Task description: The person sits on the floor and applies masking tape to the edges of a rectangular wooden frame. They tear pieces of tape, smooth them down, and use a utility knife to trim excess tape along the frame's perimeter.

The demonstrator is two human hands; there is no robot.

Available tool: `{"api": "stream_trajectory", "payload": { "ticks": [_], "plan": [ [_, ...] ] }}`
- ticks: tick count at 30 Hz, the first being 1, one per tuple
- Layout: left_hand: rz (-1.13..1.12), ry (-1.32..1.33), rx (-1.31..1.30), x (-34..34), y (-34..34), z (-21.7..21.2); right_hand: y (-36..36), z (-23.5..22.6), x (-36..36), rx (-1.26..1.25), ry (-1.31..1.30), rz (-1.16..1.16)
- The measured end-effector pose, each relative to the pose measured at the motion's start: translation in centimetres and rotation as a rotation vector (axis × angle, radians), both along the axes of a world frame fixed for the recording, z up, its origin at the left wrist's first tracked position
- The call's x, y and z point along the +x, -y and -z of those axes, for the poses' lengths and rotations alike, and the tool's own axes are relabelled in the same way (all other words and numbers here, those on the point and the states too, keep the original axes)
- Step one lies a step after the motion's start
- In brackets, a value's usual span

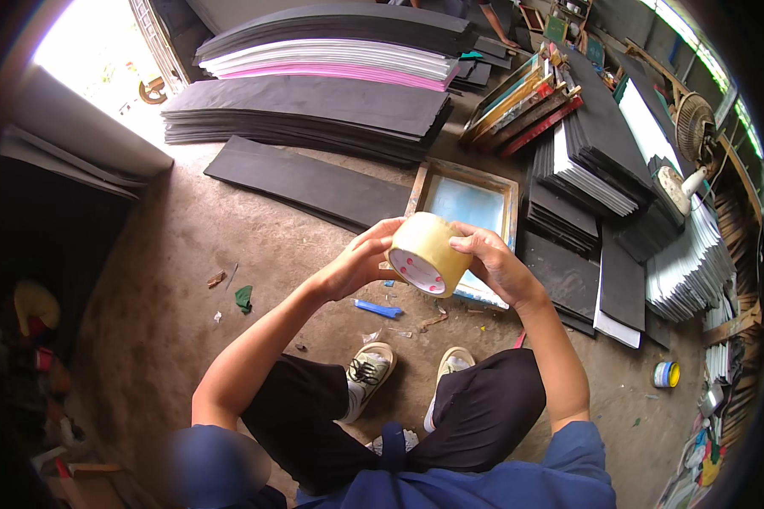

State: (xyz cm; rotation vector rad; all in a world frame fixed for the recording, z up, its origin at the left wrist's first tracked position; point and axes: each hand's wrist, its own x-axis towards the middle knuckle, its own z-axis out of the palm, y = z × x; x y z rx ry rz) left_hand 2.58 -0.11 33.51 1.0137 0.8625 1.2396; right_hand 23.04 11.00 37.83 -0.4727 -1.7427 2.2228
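A wide roll of clear yellowish packing tape [437, 242] is held up in front of me, tilted so that its white core faces toward me. My left hand [356, 261] closes on the roll's left side, with its fingers around the edge. On the other side my right hand [499, 265] grips it, thumb on the outer tape face and the other fingers largely hidden. Below and behind the roll lies a wooden frame [511, 195] with a bluish panel, partly covered by the roll and my right hand.
Stacks of black sheets [305, 106] lie ahead, with white and pink sheets among them. More black and white stacks [598, 153] stand at right, near a fan [694, 127]. A blue piece [377, 310] and scraps lie on the floor; a yellow-blue tub [666, 374] sits at right.
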Motion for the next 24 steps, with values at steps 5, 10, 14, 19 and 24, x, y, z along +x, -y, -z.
{"api": "stream_trajectory", "payload": {
  "ticks": [5,10,14,19,24],
  "plan": [
    [0.065,-0.226,-0.03,-0.4,0.1,-1.2,0.7,-1.1,0.5,-0.026,0.065,0.046],
    [0.017,-0.331,-0.025,-0.2,0.4,-2.1,0.9,-1.3,0.4,-0.015,0.038,0.024],
    [-0.084,-0.481,0.113,1.3,0.5,-3.0,0.3,0.7,0.1,0.135,0.022,0.01],
    [-0.102,-0.253,0.133,0.5,0.6,-1.3,0.3,0.0,-0.3,0.344,0.008,-0.003],
    [0.009,-0.514,0.015,1.0,1.1,-2.6,0.3,0.2,-0.2,0.642,0.166,0.036]
  ]
}}
